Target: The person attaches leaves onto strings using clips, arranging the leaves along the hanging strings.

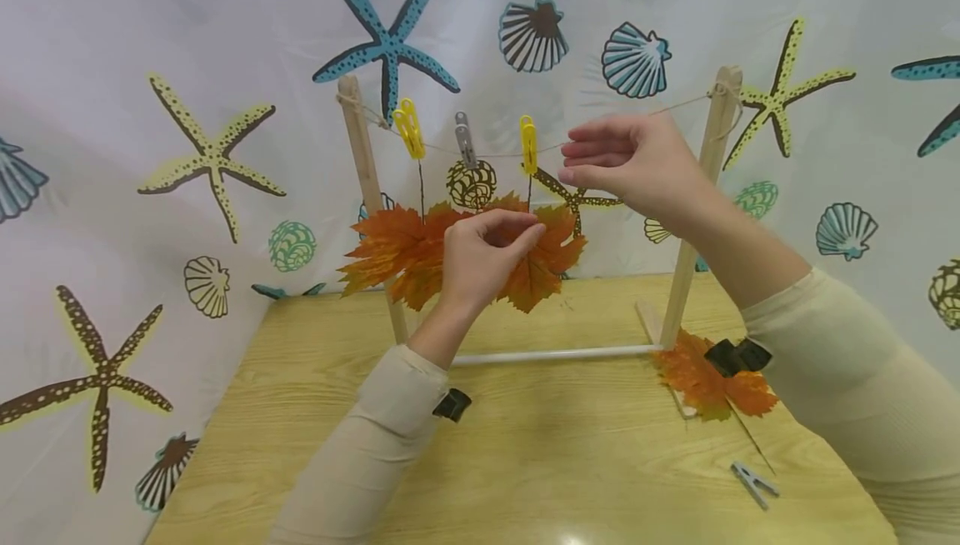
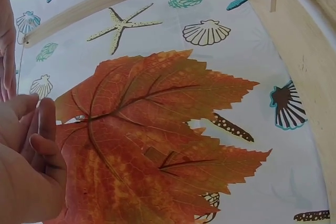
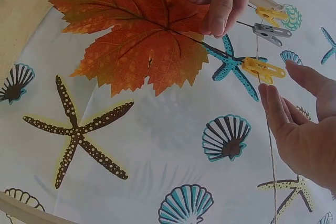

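Observation:
An orange maple leaf hangs by its stem from a yellow clothespin on a string. My left hand is in front of this leaf, beside its stem, fingers loosely bent and no hold on it visible. Just right of that clothespin my right hand is raised by the string, fingers extended and thumb apart. In the right wrist view its fingertips come close to the yellow clothespin. Further left, more orange leaves hang under another yellow clothespin and a grey clothespin.
Two wooden posts hold the string, with a white rod between their bases. Another maple leaf lies on the wooden table at the right, near a loose grey clothespin. A shell-and-starfish patterned curtain hangs behind.

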Available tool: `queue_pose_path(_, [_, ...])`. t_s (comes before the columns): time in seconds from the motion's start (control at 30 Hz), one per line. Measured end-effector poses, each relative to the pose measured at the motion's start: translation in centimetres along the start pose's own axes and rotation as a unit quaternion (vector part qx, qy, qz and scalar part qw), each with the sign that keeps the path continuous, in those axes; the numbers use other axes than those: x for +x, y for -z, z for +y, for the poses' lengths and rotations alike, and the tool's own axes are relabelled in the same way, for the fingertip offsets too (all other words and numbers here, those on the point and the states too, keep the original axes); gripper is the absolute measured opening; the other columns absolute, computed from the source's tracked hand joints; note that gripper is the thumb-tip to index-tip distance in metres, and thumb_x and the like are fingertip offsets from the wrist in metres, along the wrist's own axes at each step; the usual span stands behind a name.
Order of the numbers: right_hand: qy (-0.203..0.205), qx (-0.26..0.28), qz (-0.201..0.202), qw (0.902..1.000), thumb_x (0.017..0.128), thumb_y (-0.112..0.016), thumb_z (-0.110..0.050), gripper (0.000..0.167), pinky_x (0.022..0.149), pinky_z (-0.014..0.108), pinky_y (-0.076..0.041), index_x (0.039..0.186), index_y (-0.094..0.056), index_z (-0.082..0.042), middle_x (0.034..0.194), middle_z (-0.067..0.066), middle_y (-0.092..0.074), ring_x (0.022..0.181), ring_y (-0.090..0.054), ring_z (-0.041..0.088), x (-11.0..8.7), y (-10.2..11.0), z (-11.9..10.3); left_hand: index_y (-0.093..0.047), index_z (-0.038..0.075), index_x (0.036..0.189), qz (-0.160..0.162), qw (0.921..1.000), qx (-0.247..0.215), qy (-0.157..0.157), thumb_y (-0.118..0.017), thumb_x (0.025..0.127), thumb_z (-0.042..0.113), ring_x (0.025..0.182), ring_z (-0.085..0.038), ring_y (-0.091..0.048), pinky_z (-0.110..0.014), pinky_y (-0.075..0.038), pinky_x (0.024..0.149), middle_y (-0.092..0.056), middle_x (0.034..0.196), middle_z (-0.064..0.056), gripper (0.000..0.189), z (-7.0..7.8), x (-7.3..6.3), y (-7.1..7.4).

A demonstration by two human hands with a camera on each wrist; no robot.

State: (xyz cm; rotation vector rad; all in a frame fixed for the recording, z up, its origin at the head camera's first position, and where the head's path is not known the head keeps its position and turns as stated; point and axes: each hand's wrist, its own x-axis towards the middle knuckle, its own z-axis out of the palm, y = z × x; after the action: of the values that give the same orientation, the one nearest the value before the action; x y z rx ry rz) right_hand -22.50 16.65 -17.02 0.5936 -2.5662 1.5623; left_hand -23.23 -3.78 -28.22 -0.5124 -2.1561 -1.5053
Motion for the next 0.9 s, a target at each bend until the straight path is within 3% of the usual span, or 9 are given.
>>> queue_pose_path(0.27, [-0.030, 0.027, -0.022, 0.9990, 0.091, -0.075, -0.023, 0.048, 0.107, 0.040, -0.047, 0.134, -0.062, -0.008, 0.129, 0.009, -0.069, 0.115, -0.068, 0.016, -1.5, -0.5, 2.3, -0.080, 0.015, 0.101, -0.076, 0.9961, -0.022, 0.039, -0.078, 0.088, 0.029, 0.074, -0.012, -0.068, -0.025, -0.055, 0.066, -0.078, 0.094, -0.001, 0.019, -0.7, -0.6, 0.1])
queue_pose_path(0.63, [-0.054, 0.045, -0.032, 0.9971, 0.092, -0.073, -0.028, 0.047, 0.101, 0.033, -0.052, 0.134, -0.062, -0.012, 0.130, 0.008, -0.069, 0.115, -0.068, 0.014, -3.8, -1.8, 5.4, -0.079, 0.018, 0.103, -0.120, 0.9914, -0.030, 0.042, -0.079, 0.087, 0.031, 0.070, -0.016, -0.064, -0.026, -0.051, 0.059, -0.077, 0.092, 0.001, 0.021, -1.3, -1.1, 0.1])
queue_pose_path(0.73, [-0.060, 0.049, -0.033, 0.9965, 0.092, -0.074, -0.030, 0.046, 0.101, 0.034, -0.052, 0.133, -0.063, -0.015, 0.127, 0.006, -0.070, 0.114, -0.068, 0.014, -4.4, -2.0, 5.8, -0.079, 0.020, 0.104, -0.150, 0.9868, -0.027, 0.056, -0.077, 0.088, 0.036, 0.069, -0.023, -0.064, -0.028, -0.050, 0.057, -0.076, 0.089, 0.002, 0.023, -1.6, -1.3, 0.1])
queue_pose_path(0.9, [-0.051, 0.071, -0.051, 0.9949, 0.090, -0.076, -0.030, 0.050, 0.096, 0.025, -0.053, 0.134, -0.062, -0.011, 0.131, 0.012, -0.067, 0.115, -0.068, 0.012, -5.7, -2.4, 6.4, -0.078, 0.020, 0.104, -0.189, 0.9772, -0.047, 0.084, -0.076, 0.089, 0.038, 0.075, -0.035, -0.067, -0.036, -0.055, 0.060, -0.076, 0.090, -0.008, 0.023, -2.5, -1.9, -0.1])
